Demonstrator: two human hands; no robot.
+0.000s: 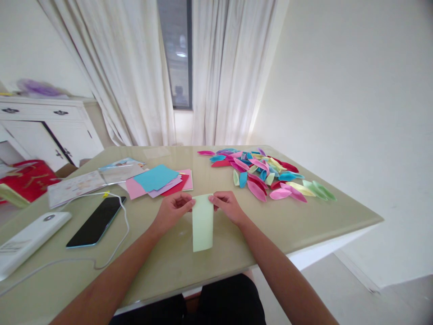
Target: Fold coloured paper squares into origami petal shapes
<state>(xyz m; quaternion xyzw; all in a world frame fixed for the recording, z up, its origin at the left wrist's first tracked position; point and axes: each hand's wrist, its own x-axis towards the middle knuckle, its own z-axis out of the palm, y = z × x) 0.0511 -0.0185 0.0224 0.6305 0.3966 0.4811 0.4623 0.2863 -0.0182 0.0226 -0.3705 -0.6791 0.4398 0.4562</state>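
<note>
Over the bench [158,262], our left hand [172,210] and right hand [230,205], both nearly closed, pinch one paper [203,223]; one phone [96,222] lies left.

We stretch our bare left forearm [133,259] and right forearm [279,259] forward and inward, our left hand [174,208] and right hand [230,206] level, near each other yet apart, each pinching between thumb [188,206] and curled fingers [181,197], knuckles upward.
</note>
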